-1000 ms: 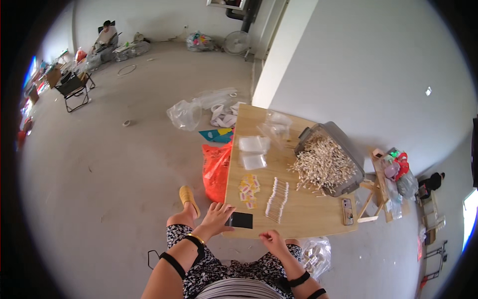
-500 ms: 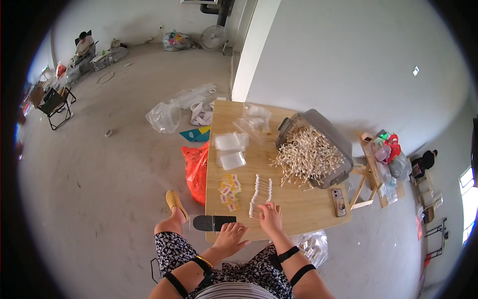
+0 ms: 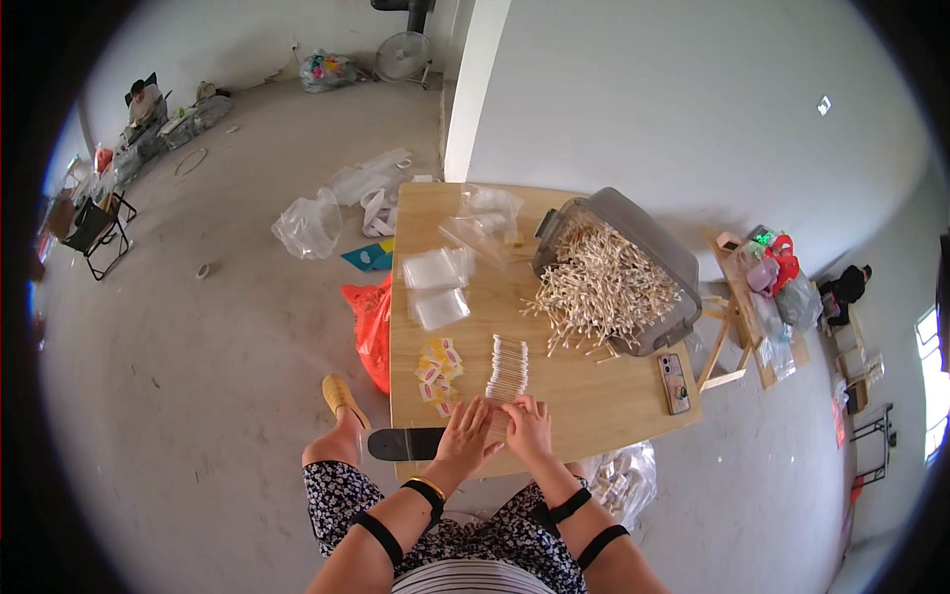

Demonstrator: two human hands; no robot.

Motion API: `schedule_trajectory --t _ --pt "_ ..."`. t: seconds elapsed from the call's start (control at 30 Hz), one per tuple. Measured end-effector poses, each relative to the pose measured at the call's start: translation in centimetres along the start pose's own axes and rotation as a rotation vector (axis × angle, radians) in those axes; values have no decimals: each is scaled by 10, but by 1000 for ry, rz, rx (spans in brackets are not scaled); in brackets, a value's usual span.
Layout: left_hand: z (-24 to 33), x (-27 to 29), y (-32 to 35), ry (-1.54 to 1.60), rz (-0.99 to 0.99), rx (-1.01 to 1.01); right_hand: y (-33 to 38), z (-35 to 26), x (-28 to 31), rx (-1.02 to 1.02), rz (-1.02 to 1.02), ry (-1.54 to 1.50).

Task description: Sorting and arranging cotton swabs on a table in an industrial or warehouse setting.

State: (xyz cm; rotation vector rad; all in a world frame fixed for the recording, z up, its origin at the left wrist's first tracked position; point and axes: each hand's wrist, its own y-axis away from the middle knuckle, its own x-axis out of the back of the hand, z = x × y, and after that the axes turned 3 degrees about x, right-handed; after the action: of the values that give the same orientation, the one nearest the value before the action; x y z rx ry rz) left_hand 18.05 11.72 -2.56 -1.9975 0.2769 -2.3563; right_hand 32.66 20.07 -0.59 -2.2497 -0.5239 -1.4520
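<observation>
Yellow-pink labels [image 3: 436,372] lie beside white sticks [image 3: 508,364] both hands' fingers [image 3: 465,426] seemingly press flat, unclenched.

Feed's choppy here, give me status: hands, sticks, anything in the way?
Left hand and right hand flat at near end of stick row, on table. Grip unclear. Sticker pile left of row; black pad at table edge. Bin clear.

One head-worn fisheye view looks steeply down from above onto the wooden table [image 3: 594,396] and surrounding floor [image 3: 218,346].
</observation>
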Motion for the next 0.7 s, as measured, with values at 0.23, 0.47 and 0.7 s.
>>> schedule_trajectory --t 0.23,0.47,0.7 --pt "10 10 8 -76 -98 -5 23 13 13 2 80 -221" --pt "9 15 18 -31 -120 -14 63 10 23 116 -59 -74" --pt "12 20 19 73 -114 39 61 -1 13 102 -87 -40"
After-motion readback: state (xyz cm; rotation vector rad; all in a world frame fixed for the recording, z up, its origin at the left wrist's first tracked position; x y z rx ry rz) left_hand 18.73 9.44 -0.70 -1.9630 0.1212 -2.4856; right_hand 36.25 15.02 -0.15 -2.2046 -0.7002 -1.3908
